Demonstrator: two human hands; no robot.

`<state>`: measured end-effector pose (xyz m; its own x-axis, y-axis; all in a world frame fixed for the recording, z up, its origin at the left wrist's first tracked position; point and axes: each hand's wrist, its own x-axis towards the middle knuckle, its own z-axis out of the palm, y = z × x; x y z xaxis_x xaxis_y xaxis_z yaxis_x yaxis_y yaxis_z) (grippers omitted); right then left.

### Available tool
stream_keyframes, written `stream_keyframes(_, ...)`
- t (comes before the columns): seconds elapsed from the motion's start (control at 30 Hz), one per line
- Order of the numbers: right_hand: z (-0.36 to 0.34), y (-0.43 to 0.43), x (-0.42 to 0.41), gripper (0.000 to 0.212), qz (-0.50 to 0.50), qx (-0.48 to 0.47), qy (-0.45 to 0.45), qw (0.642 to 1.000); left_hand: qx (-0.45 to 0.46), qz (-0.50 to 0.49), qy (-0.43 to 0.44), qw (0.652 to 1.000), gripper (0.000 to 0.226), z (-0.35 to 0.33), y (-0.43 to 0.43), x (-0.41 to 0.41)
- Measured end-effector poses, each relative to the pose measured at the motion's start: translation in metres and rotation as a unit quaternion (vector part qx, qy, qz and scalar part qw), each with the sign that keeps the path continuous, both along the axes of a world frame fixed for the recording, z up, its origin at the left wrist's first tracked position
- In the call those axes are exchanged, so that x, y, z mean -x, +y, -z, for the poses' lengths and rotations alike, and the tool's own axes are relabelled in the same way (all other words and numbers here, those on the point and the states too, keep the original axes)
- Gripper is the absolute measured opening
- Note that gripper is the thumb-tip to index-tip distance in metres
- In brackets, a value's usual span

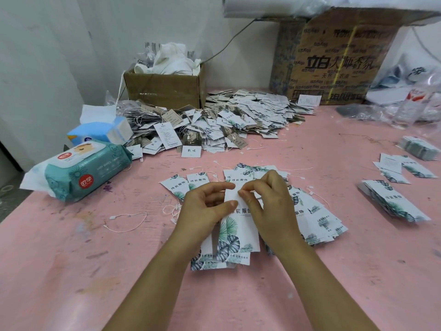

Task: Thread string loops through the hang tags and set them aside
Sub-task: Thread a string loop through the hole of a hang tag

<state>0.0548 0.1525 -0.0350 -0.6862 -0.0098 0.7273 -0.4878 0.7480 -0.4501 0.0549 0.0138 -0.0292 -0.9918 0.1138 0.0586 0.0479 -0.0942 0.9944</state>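
At mid-table, left hand [205,206] grips leaf-print hang tag [235,232]; right hand [267,201] pinches at its top edge, apparently mid-threading; next, likely pulling string through.

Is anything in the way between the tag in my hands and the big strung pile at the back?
Nothing upright. Only flat leaf-print tags and loose strings lie on the pink table between the held tag and that pile.

White hang tags [241,231] bear green-grey leaf prints on a pink table [71,271]; the wipes pack [83,173] is teal.
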Motion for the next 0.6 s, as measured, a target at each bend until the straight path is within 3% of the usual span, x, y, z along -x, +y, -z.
stream_keyframes(0.23,0.0013,-0.0012,0.0015,0.012,0.022,-0.02,0.035,0.999,-0.042,0.009,-0.022,0.999,0.014,-0.0033,0.0005,-0.0003)
stream_keyframes(0.37,0.0026,-0.0021,0.0004,0.012,-0.019,0.024,0.013,0.999,-0.116,0.026,-0.057,0.991,0.025,-0.0045,-0.003,0.0017)
stream_keyframes(0.6,0.0006,-0.0067,-0.0031,0.03,-0.066,0.036,0.02,0.997,-0.148,0.086,-0.071,0.983,0.029,-0.0037,-0.0066,0.0027)
